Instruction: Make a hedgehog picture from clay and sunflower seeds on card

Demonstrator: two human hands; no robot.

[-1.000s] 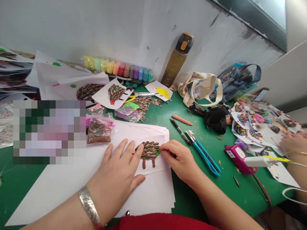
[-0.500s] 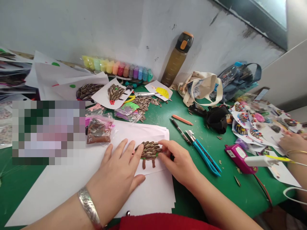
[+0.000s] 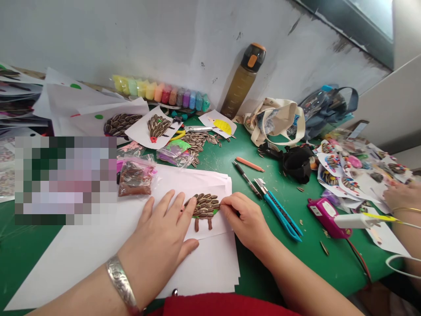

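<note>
A hedgehog-like figure of striped sunflower seeds lies on a small white paper, with green clay under its seeds and two brown legs. My left hand rests flat on the paper with fingers spread, the fingertips beside the figure's left end and partly covering it. At the figure's right end is my right hand, its thumb and fingers pinched together by the last seeds. What sits in that pinch, if anything, is too small to make out. Larger white sheets lie beneath.
A bag of brown clay lies left of the figure. Behind are loose sunflower seeds and a bottle. Blue scissors, a pen and a magenta device lie rightward. Another person's hand is at far right.
My right hand's thumb and fingers have closed together and drawn slightly right from the seeds. My left hand stays flat in place.
</note>
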